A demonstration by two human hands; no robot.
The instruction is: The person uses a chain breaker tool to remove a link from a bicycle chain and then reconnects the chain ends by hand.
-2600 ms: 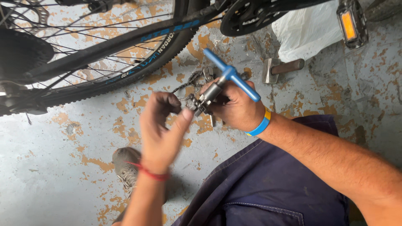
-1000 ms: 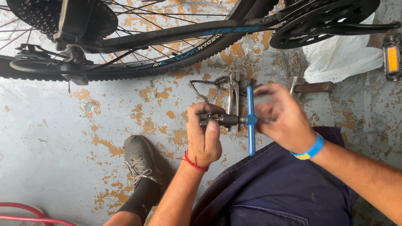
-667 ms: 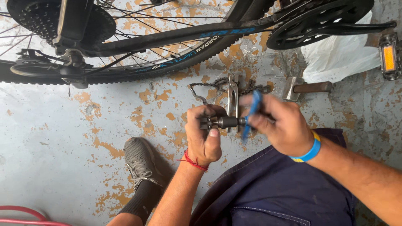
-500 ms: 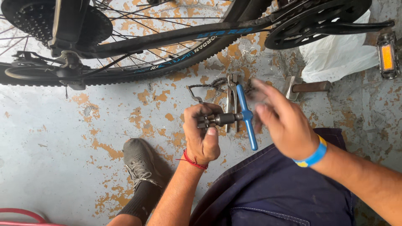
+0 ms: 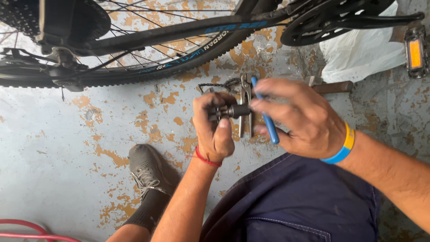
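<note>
Left hand [image 5: 216, 130] is clenched round the dark metal body of a chain tool [image 5: 233, 110], held in the air above the floor [image 5: 67, 134]. Right hand [image 5: 301, 117] pinches the tool's blue handle [image 5: 267, 120] between its fingers. The tool looks rigid, compact and moderately heavy, possibly greasy; the body and handle are judged the sound grips. A loose chain [image 5: 219, 85] and pliers [image 5: 245, 92] lie on the floor directly beneath. The bicycle wheel [image 5: 148, 69] runs near the floor's far edge, the pedal [image 5: 415, 51] toward the far right corner. A grey shoe [image 5: 145, 168] is nearer.
</note>
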